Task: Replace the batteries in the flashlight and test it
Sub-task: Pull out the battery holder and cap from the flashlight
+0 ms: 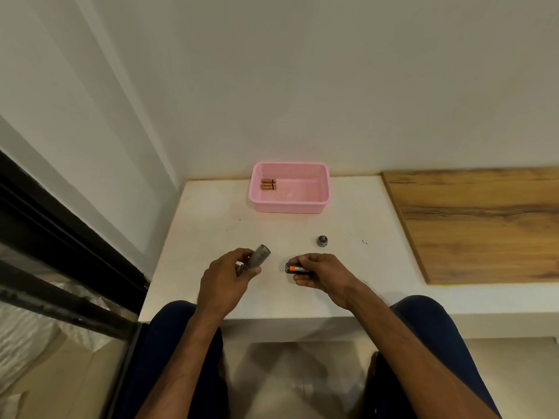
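My left hand [225,276] grips a grey metal flashlight body [258,257], its open end tilted up and to the right. A short gap to the right, my right hand [320,272] pinches a black battery holder [295,269] with an orange-and-black battery showing in it, pointing left toward the flashlight. The flashlight's round grey end cap [322,241] stands alone on the white table [211,225], beyond my right hand. Two copper-coloured batteries [268,184] lie side by side in the left part of a pink plastic basket [323,189].
The pink basket stands at the back of the table against the wall. A wooden board [478,222] covers the surface to the right. A dark-framed glass panel [60,252] borders the left side. My knees sit under the table's near edge.
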